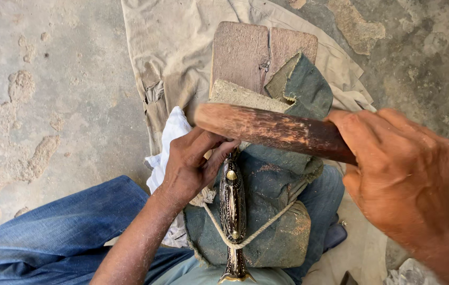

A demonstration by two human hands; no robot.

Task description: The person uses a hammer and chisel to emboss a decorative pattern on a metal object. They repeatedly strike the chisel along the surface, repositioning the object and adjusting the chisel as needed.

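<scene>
Hands: right (401, 182) grips smooth wooden club (272, 129) | left (193, 161) steadies dark inlaid handle (232, 203)

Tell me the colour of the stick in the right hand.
Reddish-brown wooden stick, paler at its tip; head view.

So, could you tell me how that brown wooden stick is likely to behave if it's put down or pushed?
The wooden stick looks round, so it would probably roll. It seems thick and solid, likely stiff and fairly heavy. The right hand grips one end.

Floor workshop: bare concrete floor (50, 79) (sawdust-strewn), worn wooden block (245, 53).
</scene>
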